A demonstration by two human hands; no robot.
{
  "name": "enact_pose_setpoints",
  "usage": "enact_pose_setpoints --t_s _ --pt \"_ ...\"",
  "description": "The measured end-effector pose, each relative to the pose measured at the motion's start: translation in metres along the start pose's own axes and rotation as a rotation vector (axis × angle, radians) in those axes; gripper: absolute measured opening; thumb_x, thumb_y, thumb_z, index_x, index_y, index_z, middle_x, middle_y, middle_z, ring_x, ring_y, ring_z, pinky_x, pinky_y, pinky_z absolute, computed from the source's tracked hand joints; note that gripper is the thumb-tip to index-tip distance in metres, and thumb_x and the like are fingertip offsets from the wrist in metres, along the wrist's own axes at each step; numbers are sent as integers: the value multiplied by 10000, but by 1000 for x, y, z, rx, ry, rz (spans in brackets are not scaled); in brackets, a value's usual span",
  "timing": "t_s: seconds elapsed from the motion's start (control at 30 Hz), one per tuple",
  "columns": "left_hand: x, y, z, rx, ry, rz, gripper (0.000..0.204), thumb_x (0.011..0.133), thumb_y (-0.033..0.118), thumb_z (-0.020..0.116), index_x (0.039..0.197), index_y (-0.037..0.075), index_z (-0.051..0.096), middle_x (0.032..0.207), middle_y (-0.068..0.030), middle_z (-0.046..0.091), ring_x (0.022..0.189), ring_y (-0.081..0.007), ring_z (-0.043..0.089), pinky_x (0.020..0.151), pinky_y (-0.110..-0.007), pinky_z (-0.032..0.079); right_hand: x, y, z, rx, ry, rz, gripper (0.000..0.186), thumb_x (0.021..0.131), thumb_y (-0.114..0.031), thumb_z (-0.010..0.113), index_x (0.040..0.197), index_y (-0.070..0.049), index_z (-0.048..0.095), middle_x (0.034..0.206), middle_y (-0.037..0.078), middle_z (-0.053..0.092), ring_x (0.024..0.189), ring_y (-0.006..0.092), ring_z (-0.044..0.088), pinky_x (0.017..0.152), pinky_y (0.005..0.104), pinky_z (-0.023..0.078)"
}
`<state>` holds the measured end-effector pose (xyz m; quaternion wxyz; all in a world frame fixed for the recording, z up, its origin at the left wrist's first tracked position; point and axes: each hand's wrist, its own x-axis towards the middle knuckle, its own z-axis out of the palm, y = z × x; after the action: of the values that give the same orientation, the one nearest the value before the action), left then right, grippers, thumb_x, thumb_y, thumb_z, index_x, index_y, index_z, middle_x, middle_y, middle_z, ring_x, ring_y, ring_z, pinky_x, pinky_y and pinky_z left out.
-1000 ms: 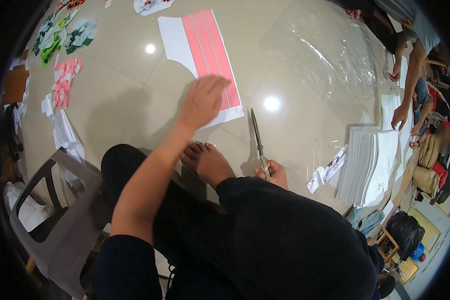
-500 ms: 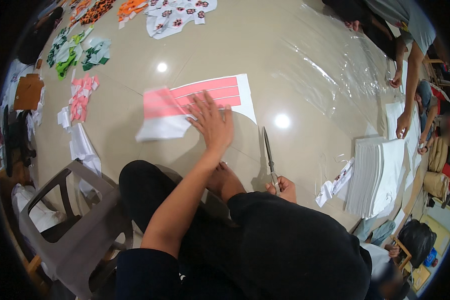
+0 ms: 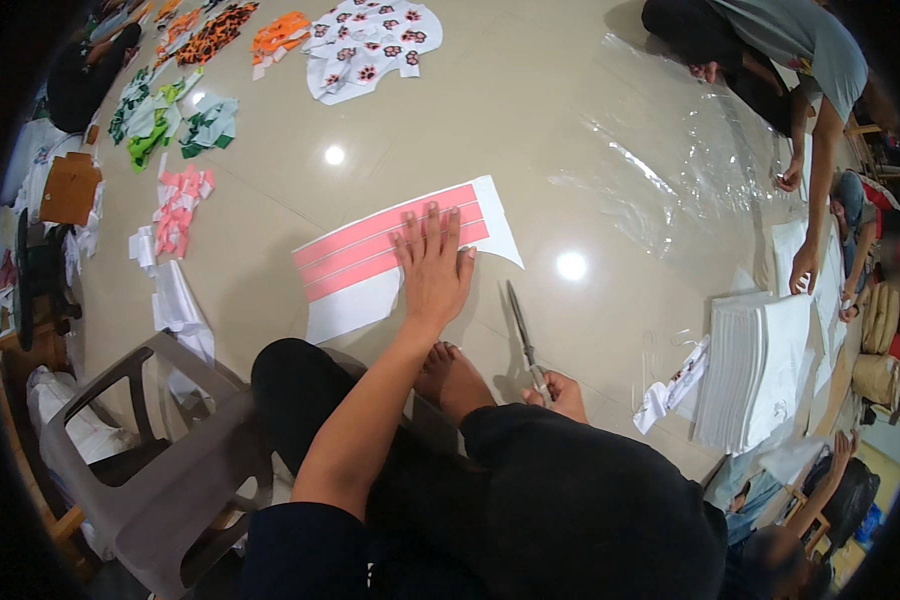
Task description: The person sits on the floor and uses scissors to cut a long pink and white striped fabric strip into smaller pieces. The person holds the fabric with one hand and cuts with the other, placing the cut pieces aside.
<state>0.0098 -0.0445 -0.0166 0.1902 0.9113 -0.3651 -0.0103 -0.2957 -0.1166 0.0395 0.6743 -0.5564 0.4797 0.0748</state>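
My left hand (image 3: 434, 268) lies flat, fingers spread, on a white fabric piece (image 3: 355, 312) with pink bands (image 3: 345, 267) across it. The piece rests spread out on the tiled floor, its right end tapering to a point. To the right, my right hand (image 3: 560, 394) is closed around the handles of a pair of scissors (image 3: 522, 335). The long blades point up and away from me, apart from the fabric. My fingers partly cover the handles.
A stack of white sheets (image 3: 745, 370) stands at right, beside a printed scrap (image 3: 673, 385). Clear plastic film (image 3: 670, 150) spreads near a co-worker's arm (image 3: 820, 190). Pink scraps (image 3: 178, 208), green scraps (image 3: 155, 125) and paw-print fabric (image 3: 370, 45) lie farther off. A grey plastic stool (image 3: 160, 480) stands at left.
The fabric's left part, blurred and lifted half a second ago, now lies flat. My left hand has straightened on it. The view has shifted slightly; the scissors remain in my right hand.
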Motion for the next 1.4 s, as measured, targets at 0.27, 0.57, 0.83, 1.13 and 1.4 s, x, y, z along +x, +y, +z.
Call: enact_pose_setpoints --t_s 0.27,0.57,0.83,1.13,1.4 --pt "10 -1 15 -263 144 54 203 1015 189 767 1186 106 698 1577 -159 588 1589 -472 412 1328 -674 267 42 -26 14 165 -124 61 302 985 -171 871 884 -66 606 727 20 644 547 98 586 510 287 453" --pt "9 5 6 -368 174 10 180 1009 238 786 1127 109 747 1587 -149 581 1588 -433 421 1330 -670 259 52 -36 20 217 -102 54 281 995 -144 860 914 -57 604 721 22 640 546 104 591 508 286 474" --pt "7 4 6 -282 125 48 97 1012 209 770 1079 139 772 1589 -99 587 1572 -388 445 1345 -664 247 59 -42 20 168 -115 49 308 991 -156 868 900 -61 589 712 17 629 541 100 580 504 282 460" --pt "7 3 9 -255 119 68 89 1013 220 765 1079 161 758 1562 -66 605 1551 -366 468 1342 -670 259 64 -42 23 199 -92 48 330 978 -171 886 897 -70 583 722 12 637 524 90 560 485 279 443" --pt "8 4 8 -249 108 63 87 1015 218 764 1086 168 748 1557 -58 610 1549 -358 469 1348 -660 257 60 -44 24 194 -99 61 327 987 -162 878 899 -66 578 721 14 640 520 91 559 484 275 448"
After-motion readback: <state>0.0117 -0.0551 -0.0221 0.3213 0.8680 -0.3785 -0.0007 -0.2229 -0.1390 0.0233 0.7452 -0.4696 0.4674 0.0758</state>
